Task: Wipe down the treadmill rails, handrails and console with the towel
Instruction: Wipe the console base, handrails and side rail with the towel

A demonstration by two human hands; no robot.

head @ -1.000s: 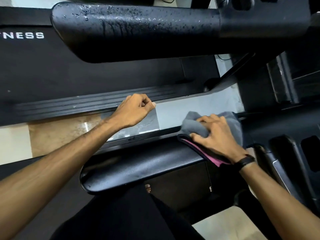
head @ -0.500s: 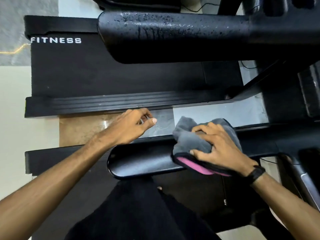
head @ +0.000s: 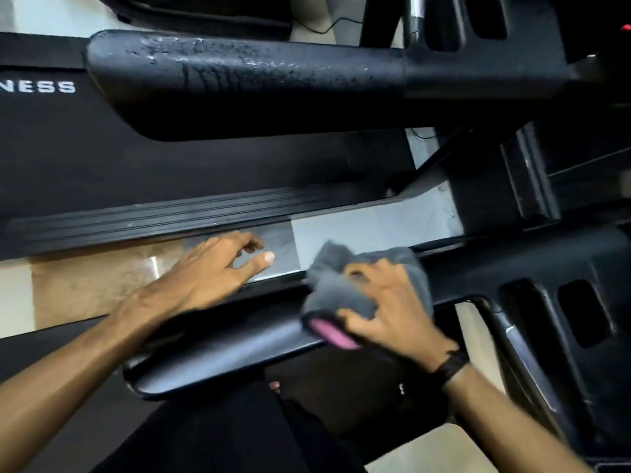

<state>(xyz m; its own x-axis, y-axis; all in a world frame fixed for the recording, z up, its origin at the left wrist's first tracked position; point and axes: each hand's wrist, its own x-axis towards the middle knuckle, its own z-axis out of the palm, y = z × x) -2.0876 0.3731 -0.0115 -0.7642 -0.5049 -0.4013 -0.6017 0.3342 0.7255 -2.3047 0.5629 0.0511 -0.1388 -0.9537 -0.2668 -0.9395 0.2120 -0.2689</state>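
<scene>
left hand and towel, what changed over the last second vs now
The left hand has opened: a loose fist a second ago, its fingers are now spread and relaxed, holding nothing, hovering above the near handrail. The right hand has kept its grip on the grey towel, bunched on that handrail, with no clear shift along it. The far handrail is still speckled with droplets.

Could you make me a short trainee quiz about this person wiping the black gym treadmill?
1. True or false: the right hand grips the grey cloth towel with the pink edge.
2. Which does the towel rest on? A) the near, smooth black handrail B) the far, worn and speckled black handrail C) the ribbed black side rail
3. Fill in: the left hand holds ____.

Key: 1 true; 2 A; 3 nothing
</scene>
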